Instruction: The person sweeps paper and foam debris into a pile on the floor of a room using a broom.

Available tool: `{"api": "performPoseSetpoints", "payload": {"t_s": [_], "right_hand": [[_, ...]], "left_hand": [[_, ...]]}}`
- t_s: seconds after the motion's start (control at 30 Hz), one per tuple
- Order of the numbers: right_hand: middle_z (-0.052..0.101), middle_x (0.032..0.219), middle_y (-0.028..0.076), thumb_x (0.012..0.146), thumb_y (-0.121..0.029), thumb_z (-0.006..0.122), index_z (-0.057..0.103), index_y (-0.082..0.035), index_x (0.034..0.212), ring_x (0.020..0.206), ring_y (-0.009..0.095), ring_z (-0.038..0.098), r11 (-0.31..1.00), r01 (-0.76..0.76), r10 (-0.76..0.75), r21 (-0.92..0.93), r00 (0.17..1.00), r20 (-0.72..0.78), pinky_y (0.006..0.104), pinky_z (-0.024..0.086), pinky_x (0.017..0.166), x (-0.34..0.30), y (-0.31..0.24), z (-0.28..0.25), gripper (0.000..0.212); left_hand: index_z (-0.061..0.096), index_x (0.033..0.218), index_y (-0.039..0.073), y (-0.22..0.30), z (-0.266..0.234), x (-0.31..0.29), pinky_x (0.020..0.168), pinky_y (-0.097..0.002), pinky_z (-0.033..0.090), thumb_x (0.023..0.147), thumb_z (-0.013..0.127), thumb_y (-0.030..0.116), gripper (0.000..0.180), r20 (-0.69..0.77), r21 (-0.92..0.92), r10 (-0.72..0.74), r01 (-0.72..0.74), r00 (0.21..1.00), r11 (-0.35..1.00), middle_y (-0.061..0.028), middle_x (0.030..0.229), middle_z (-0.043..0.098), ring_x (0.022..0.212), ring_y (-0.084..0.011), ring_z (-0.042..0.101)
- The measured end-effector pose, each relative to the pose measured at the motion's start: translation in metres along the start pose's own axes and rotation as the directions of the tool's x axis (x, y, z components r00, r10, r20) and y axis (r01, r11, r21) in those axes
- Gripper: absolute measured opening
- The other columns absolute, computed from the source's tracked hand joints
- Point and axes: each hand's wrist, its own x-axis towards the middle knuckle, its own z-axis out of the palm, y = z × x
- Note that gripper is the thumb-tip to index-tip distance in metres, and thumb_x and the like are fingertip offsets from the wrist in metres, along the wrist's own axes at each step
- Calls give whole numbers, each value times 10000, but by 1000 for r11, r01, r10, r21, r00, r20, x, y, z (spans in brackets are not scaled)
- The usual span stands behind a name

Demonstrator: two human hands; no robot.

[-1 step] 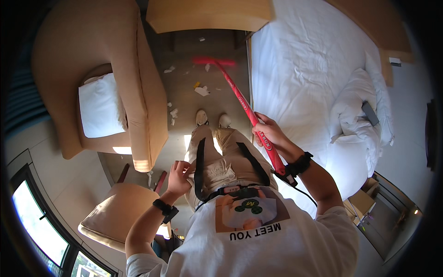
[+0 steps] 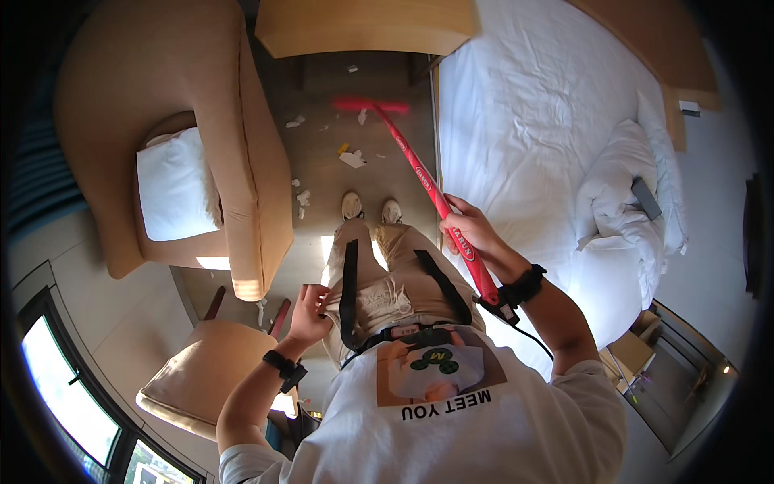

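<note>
— Gripping is seen at the right hand [image 2: 466, 232]: its fingers are clenched around the red broom handle [image 2: 427, 187], with the wrist bent and the forearm raised from the lower right. A black band is worn on that wrist.

— And the left hand [image 2: 310, 306]?

— It is held low against the hip, fingers curled on a black strap [image 2: 348, 278] of the harness; whether the strap is truly pinched cannot be told. A black watch is worn on that wrist as well.

— How many things are counted?

— One broom, with one blurred red head [image 2: 372, 106]. Two pale shoes [image 2: 370, 210] are seen just beyond the hands. Several white paper scraps [image 2: 352, 159], roughly eight, are scattered on the floor [image 2: 322, 97]; one yellow bit lies among them. Two tan armchairs [image 2: 161, 113] are placed to the left of the left hand, one white cushion [image 2: 173, 196] being set in the farther one. One white bed [image 2: 548, 129] is found to the right of the right hand.

— Where does the broom lie relative to the hands?

— The handle runs from the right hand's grip forward and leftward, its head resting on the floor well ahead of both hands, near the scraps. The left hand is kept apart from it.
</note>
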Motion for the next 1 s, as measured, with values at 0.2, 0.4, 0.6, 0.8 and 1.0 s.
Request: {"api": "performPoseSetpoints", "payload": {"t_s": [0.2, 0.4, 0.6, 0.8, 1.0], "right_hand": [[462, 590, 30, 747, -27, 488, 366, -85, 1243, 406, 119, 463, 995, 62, -64, -73, 998, -23, 250, 382, 367, 25, -3, 29, 513], [475, 618, 37, 731, -16, 505, 331, -52, 1268, 439, 131, 482, 982, 158, -161, -99, 986, -29, 269, 414, 407, 58, 0, 47, 566], [477, 615, 40, 735, -20, 506, 281, -54, 1313, 410, 130, 478, 949, 217, -239, -230, 968, -72, 268, 423, 398, 87, -3, 45, 621], [482, 620, 42, 739, -28, 498, 261, -64, 1325, 425, 128, 488, 940, 228, -255, -254, 964, -79, 268, 424, 401, 113, -12, 57, 633], [524, 657, 59, 741, -80, 524, 232, -18, 1328, 505, 124, 511, 878, 285, -312, -383, 950, -8, 271, 435, 464, 151, -19, 37, 658]], "left_hand": [[479, 936, 96, -3, 22, 41, 781, -379, 385, 676, 584, 108, 281, -36, 241, -128, 133, 991, 961, -112, 952, 483, 908, -313, 448], [503, 967, 70, -10, -9, 24, 744, -374, 415, 643, 654, 141, 364, 6, 81, 218, -217, 976, 973, -109, 938, 522, 882, -298, 490], [561, 836, 82, -31, -49, 22, 606, -325, 465, 593, 694, 208, 304, 70, 271, 297, -305, 952, 913, -80, 799, 571, 714, -244, 573], [573, 676, 129, -11, -17, 56, 601, -358, 453, 641, 556, 104, 46, 223, 598, 120, -233, 967, 767, -50, 657, 578, 662, -246, 583], [575, 940, 146, -3, -34, 61, 742, -364, 449, 660, 570, 116, 282, 521, 386, -144, -82, 841, 919, -112, 939, 581, 920, -286, 536]]}}
